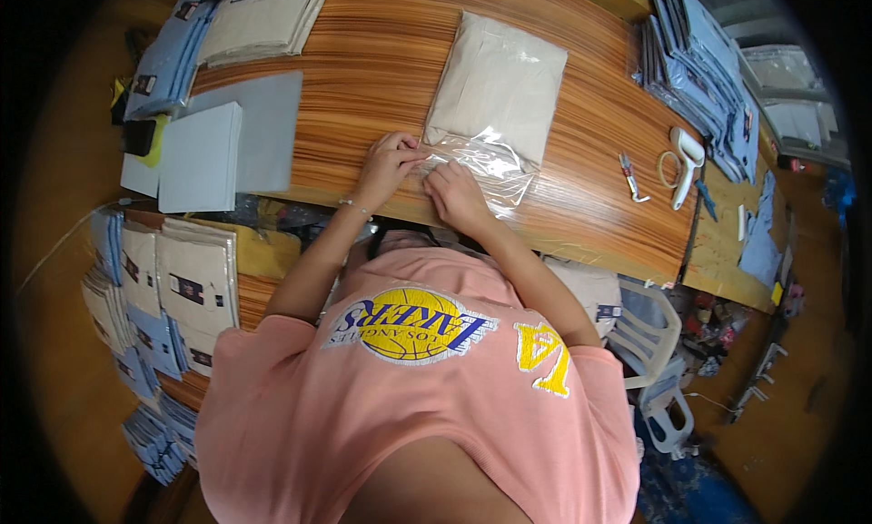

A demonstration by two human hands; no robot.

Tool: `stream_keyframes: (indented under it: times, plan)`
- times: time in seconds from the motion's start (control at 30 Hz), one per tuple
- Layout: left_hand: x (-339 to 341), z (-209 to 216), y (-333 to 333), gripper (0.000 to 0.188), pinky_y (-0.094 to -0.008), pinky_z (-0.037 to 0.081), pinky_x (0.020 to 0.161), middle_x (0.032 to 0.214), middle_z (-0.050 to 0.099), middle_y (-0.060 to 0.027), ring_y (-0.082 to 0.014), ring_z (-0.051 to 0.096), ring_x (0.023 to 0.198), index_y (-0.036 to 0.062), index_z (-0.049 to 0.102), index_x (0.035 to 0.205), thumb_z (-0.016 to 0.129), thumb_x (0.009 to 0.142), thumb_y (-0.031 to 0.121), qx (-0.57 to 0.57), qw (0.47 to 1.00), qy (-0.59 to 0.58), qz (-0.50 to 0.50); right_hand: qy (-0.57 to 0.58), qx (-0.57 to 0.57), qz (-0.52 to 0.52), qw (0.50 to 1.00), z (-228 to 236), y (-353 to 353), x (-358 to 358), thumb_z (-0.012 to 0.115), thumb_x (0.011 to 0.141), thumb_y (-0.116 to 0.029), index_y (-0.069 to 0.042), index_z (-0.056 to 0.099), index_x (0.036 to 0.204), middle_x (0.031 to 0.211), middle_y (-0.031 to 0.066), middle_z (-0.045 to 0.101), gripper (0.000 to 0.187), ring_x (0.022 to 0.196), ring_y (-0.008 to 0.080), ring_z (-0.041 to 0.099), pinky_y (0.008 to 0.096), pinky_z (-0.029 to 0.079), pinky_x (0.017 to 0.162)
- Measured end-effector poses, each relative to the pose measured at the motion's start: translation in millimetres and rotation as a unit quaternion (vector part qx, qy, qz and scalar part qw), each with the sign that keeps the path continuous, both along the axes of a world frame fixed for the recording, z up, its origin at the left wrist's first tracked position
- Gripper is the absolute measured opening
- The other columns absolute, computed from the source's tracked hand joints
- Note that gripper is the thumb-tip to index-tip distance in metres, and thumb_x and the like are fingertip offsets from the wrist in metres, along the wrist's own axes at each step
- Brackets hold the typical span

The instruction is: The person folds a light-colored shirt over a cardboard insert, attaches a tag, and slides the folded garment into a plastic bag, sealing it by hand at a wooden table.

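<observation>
A folded beige garment (498, 93) lies flat inside a clear plastic bag (504, 186) on the wood-grain table. The bag's loose, shiny end points toward me. At the left corner of that end, my left hand (392, 165) pinches the plastic between its fingertips. My right hand (454, 195) is curled over the same edge, just to the right, with its fingertips on the plastic. What the right fingers grip, if anything more than the film, is hidden under them.
Left of the bag are white card sheets (200, 156) and stacks of beige (259, 20) and blue (173, 56) packed garments. Rightward lie a small red-handled tool (629, 174), a white handheld scanner (688, 165) and a blue garment pile (699, 70). A white plastic chair (649, 329) stands at lower right.
</observation>
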State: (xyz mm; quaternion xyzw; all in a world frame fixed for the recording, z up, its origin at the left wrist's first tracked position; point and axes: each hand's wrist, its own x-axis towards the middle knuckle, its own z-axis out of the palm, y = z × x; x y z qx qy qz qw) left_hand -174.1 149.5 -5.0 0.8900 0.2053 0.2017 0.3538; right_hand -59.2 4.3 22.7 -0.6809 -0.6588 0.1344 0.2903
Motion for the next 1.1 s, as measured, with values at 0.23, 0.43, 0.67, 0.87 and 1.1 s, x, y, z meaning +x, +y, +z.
stream_keyframes:
  times: [0.23,0.43,0.67,0.87,1.1]
  plan:
    - [-11.2,8.5,2.6,0.015,-0.0326,0.042,0.081,0.096,0.055,-0.0053,-0.0217,0.052,0.092,0.0134,0.071,0.09,0.067,0.076,0.014,-0.013,0.999,0.016,-0.032,0.011,-0.046,-0.135,0.99,-3.9,-149.7,9.0,0.058,0.075,-0.004,-0.002,0.053,0.08,0.083,0.0141,0.051,0.007,0.08,0.0345,0.047,0.0425,0.038,0.071]
    - [-16.9,20.7,10.2,0.016,-0.0345,0.041,0.089,0.11,0.054,-0.0086,-0.0263,0.05,0.1,0.0067,0.069,0.091,0.065,0.078,0.014,0.036,0.994,-0.037,-0.097,-0.051,-0.295,-0.359,0.884,-97.8,-393.3,-23.1,0.061,0.074,-0.008,-0.003,0.056,0.078,0.076,0.016,0.054,0.008,0.076,0.0347,0.052,0.0445,0.041,0.072]
    - [1.0,3.0,46.6,0.015,-0.038,0.041,0.092,0.115,0.055,-0.0083,-0.0248,0.05,0.108,0.0057,0.063,0.093,0.057,0.079,0.005,0.099,0.987,-0.052,-0.118,0.087,-0.267,-0.497,0.821,-35.4,-298.4,3.3,0.061,0.076,-0.008,-0.001,0.057,0.077,0.068,0.0169,0.053,0.009,0.067,0.0318,0.055,0.042,0.044,0.064]
    - [14.4,5.4,52.1,0.016,-0.0404,0.04,0.097,0.118,0.055,-0.0052,-0.0222,0.049,0.114,0.0082,0.063,0.095,0.057,0.079,0.01,0.212,0.955,-0.053,-0.201,-0.053,0.006,-0.309,0.95,13.1,-164.8,84.2,0.058,0.075,0.003,0.0,0.056,0.088,0.087,0.0165,0.056,0.013,0.083,0.0323,0.055,0.0397,0.044,0.072]
    - [19.3,6.5,51.9,0.016,-0.0422,0.035,0.102,0.124,0.052,-0.0066,-0.0213,0.045,0.121,0.0061,0.06,0.095,0.056,0.081,0.014,0.229,0.944,-0.016,-0.236,-0.154,0.089,-0.068,0.982,-4.3,-101.6,134.1,0.062,0.074,-0.002,-0.004,0.057,0.088,0.111,0.0145,0.054,0.016,0.108,0.0296,0.05,0.0452,0.04,0.089]
